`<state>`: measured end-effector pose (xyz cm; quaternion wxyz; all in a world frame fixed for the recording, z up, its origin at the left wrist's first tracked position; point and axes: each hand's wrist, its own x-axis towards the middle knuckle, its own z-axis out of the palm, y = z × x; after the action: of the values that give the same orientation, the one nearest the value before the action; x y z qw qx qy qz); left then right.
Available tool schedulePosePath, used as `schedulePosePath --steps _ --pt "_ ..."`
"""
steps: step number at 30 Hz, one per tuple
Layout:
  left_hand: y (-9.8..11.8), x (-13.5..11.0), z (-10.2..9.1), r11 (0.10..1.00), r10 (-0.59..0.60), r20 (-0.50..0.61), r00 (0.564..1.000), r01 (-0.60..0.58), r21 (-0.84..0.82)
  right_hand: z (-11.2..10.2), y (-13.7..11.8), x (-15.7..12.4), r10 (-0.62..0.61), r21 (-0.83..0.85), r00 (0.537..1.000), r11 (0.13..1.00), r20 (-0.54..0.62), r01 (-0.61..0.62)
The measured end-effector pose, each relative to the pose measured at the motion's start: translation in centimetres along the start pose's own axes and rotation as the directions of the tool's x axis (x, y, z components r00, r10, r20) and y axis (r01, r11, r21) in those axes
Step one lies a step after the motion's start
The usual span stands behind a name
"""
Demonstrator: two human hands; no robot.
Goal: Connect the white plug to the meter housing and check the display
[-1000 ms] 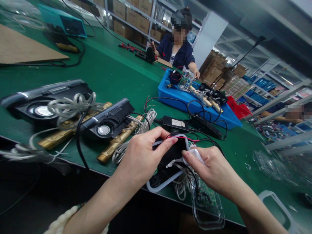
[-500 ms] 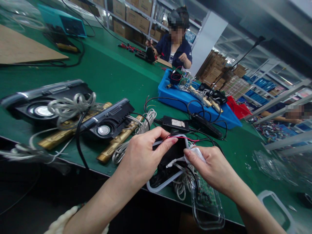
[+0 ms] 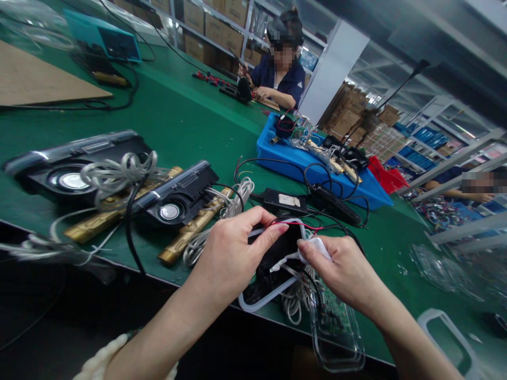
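Green felt covers the bench (image 3: 190, 121), and I can read no lettering anywhere on it: the white label on the black adapter (image 3: 285, 201) at twelve o'clock of my hands is too small to make out.

My left hand (image 3: 232, 253) is curled closed around the upper left edge of the black module (image 3: 277, 258), thumb on top, fingertips pressing its white frame. My right hand (image 3: 344, 272) sits at three o'clock of the module, thumb and forefinger pinched on a small white connector (image 3: 317, 248) at its right edge. Both hands are close together, almost touching across the piece.

That module is a dark glossy panel in a white rim, tilted up off the bench's near edge, with thin red and black wires (image 3: 309, 227) running from its top. Below it at five o'clock lies a clear plastic shell (image 3: 336, 332) with a green circuit board inside, and a coil of white cable beside it.

At nine o'clock lie two black speaker units (image 3: 174, 195) on brass bars. At one o'clock a blue tray (image 3: 312, 169) holds more parts. Beyond it, at twelve, a person (image 3: 279, 74) works at the same bench.
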<state>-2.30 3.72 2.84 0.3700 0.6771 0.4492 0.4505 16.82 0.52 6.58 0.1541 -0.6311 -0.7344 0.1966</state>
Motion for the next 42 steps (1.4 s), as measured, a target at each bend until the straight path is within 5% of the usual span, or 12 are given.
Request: schedulePosePath --steps 4,8,15,21,24,27,29,32,35,36,37,42 --pt "0.1 0.0 0.1 1.0 0.006 -0.003 1.0 -0.006 -0.004 0.1 -0.1 -0.3 -0.022 0.026 0.997 0.999 -0.068 0.024" --pt "0.3 -0.1 0.0 1.0 0.011 -0.004 1.0 -0.011 0.013 0.6 0.2 -1.0 0.041 0.276 0.994 0.961 -0.103 -0.011" --pt "0.6 -0.3 -0.1 0.998 0.039 0.015 0.999 -0.039 0.052 2.7 2.1 -1.7 0.177 0.704 0.975 0.709 -0.135 -0.032" --pt "0.3 -0.8 0.3 0.991 0.081 0.019 0.997 -0.083 0.108 3.6 2.3 -1.7 0.187 0.786 0.975 0.618 -0.118 -0.024" --pt "0.2 -1.1 0.6 0.982 0.133 -0.002 0.991 -0.132 0.137 3.3 2.0 -2.0 0.173 0.858 0.98 0.514 -0.097 -0.006" --pt "0.6 -1.6 0.5 0.952 0.244 -0.066 0.967 -0.226 0.207 2.5 1.8 -2.8 0.101 0.969 0.994 0.246 -0.046 0.02" --pt "1.0 -2.6 0.6 0.877 0.406 -0.155 0.9 -0.337 0.342 1.9 1.9 -3.4 0.058 1.0 0.998 0.014 -0.015 0.014" --pt "1.2 -5.4 1.9 0.672 0.688 -0.189 0.701 -0.515 0.533 1.1 2.3 -4.4 0.068 0.985 0.998 -0.173 0.004 0.008" --pt "0.4 -8.6 5.4 0.437 0.857 0.061 0.511 -0.786 0.437 0.7 2.8 -5.2 0.093 0.971 0.996 -0.237 -0.014 0.036" --pt "-0.1 -9.4 6.8 0.325 0.892 0.145 0.427 -0.831 0.451 0.5 3.1 -5.4 0.105 0.967 0.994 -0.249 -0.023 0.049" --pt "-0.6 -10.0 8.2 0.251 0.892 0.23 0.39 -0.848 0.466 0.4 3.3 -5.6 0.118 0.963 0.992 -0.26 -0.033 0.063" --pt "-1.2 -9.8 11.5 0.239 0.75 0.503 0.43 -0.885 0.4 -0.6 4.2 -6.8 0.193 0.936 0.977 -0.32 -0.085 0.145"
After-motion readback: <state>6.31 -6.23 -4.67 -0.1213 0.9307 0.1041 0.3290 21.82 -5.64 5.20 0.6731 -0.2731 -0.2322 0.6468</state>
